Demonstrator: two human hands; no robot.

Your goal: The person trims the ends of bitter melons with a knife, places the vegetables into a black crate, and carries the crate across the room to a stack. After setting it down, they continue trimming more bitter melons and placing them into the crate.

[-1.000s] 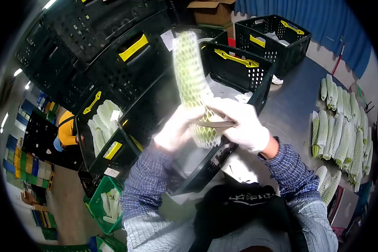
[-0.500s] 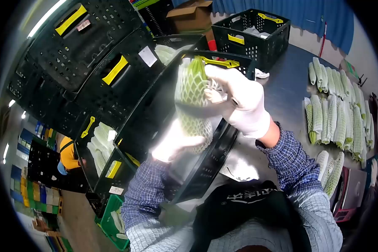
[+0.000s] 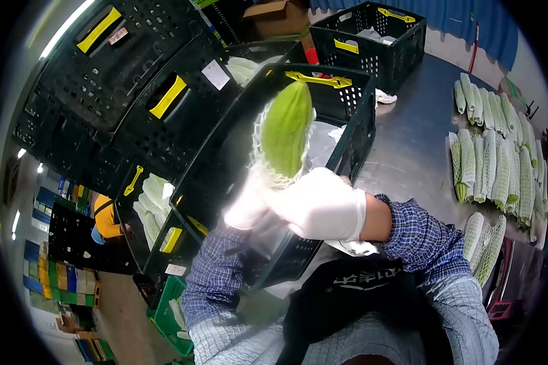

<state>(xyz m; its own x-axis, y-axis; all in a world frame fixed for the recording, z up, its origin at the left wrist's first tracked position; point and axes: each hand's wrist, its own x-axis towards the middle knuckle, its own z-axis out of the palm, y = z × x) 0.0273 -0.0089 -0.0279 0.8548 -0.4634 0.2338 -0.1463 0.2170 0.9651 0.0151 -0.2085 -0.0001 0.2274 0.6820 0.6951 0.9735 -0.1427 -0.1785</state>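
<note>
A pale green, ridged bitter melon (image 3: 287, 125) stands upright in front of me, its upper part bare. White foam netting (image 3: 257, 137) is bunched around its side and lower end. My left hand (image 3: 248, 204), in a white glove, is closed round the lower left of the melon and its net. From the right, my gloved right hand (image 3: 323, 204) is also closed at the lower end, against the netting. Glare washes out both gloves, so single fingers are hard to make out. Below and behind them is a dark crate (image 3: 362, 131) with clear plastic lining.
Netted melons (image 3: 493, 164) lie in rows on the metal table (image 3: 402, 143) at right. Another dark crate (image 3: 371, 61) stands behind. Stacked crates (image 3: 128, 79) rise at left, with a green crate (image 3: 170, 316) below. A person in yellow (image 3: 105, 219) is at far left.
The netting has gone from covering most of the melon to lying bunched lower, baring the upper part. My right hand has come down from the top to the lower end.
</note>
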